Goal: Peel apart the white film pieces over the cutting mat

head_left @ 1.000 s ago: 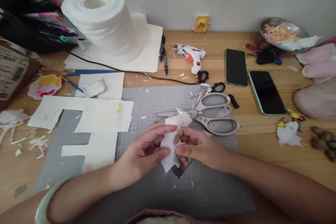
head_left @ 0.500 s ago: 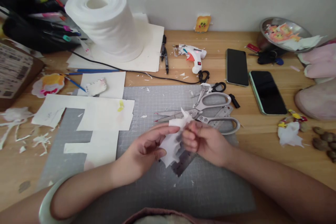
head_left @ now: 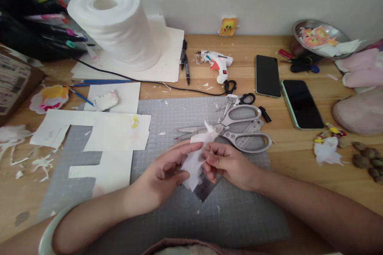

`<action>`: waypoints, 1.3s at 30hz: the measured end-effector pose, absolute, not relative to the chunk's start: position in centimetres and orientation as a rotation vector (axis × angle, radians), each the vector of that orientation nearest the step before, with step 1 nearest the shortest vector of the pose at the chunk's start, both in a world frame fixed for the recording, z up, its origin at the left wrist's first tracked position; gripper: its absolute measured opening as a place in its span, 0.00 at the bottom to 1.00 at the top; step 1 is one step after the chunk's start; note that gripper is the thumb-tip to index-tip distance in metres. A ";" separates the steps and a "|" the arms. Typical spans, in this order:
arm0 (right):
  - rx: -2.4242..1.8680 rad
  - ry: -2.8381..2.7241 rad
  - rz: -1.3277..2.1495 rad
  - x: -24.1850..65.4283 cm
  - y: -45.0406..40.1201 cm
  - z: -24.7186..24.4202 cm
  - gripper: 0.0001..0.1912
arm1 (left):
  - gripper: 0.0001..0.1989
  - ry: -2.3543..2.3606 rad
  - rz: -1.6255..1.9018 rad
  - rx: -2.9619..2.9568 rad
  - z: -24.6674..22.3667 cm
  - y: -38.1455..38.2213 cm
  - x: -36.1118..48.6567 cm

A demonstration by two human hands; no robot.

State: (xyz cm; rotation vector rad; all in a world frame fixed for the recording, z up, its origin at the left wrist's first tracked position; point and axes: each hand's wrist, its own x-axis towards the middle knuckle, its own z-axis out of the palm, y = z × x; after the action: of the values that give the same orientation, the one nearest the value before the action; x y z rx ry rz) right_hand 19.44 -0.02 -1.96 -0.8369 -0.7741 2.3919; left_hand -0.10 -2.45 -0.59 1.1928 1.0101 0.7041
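My left hand [head_left: 167,169] holds a thin white piece [head_left: 193,165] with ragged edges between thumb and fingers, above the grey cutting mat [head_left: 167,223]. At the right edge of that piece, my right hand [head_left: 226,163] is closed in a pinch on it, thumb against forefinger. Just beyond both hands lie large grey-handled scissors [head_left: 243,115], open, their blades pointing left. A metal ruler [head_left: 204,191] lies partly under the right hand. Cut white paper [head_left: 116,135] rests on the mat's left side.
A big white roll [head_left: 119,32] stands at the back left. Behind the mat lies a glue gun [head_left: 220,63] with its black cable. Two phones [head_left: 267,75] and a metal bowl [head_left: 296,42] are at the right. Scraps dot the mat and table.
My right hand has moved slightly down along the white piece, its fingers now pinched at the edge. The whole view has shifted slightly, so the objects appear a little further left.
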 end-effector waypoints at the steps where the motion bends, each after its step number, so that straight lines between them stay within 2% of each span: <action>1: -0.832 -0.740 2.404 19.5 0.1 -2.0 0.19 | 0.22 1.006 0.720 1.169 -0.6 -2.5 -0.1; 8: -0.919 -0.922 2.394 19.2 0.3 -1.5 0.21 | 0.28 0.974 0.709 1.039 -0.5 -2.7 0.2; 14: -0.922 -1.079 2.342 19.2 0.2 -1.4 0.19 | 0.18 0.752 0.775 0.924 -0.1 -2.3 0.6; 17: -0.929 -1.089 2.302 19.2 0.0 -1.5 0.18 | 0.12 0.793 0.797 0.727 -0.5 -1.9 0.7; 22: -0.949 -1.091 2.262 19.2 -0.6 -1.2 0.15 | 0.18 0.837 0.527 0.793 -0.6 -1.3 0.6; 25: -0.981 -1.114 2.268 19.1 -0.7 -1.2 0.16 | 0.13 0.835 0.414 0.920 -0.1 -1.2 0.6; 31: -0.813 -0.814 2.438 19.2 -0.6 -1.7 0.19 | 0.11 0.746 0.458 0.956 0.4 -1.2 0.2; 35: -0.638 -0.485 2.600 19.7 -0.1 -1.8 0.18 | 0.13 0.681 0.463 0.876 0.6 -1.1 0.3; 39: -0.709 -0.409 2.586 19.5 0.1 -1.8 0.17 | 0.14 0.760 0.488 0.948 0.7 -1.1 0.6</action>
State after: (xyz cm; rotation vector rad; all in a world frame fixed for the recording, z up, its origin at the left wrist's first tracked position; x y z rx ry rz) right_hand 19.54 0.09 -1.75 -0.7093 -0.4089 2.5859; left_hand 0.57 -1.10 0.70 0.9475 0.7597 0.4881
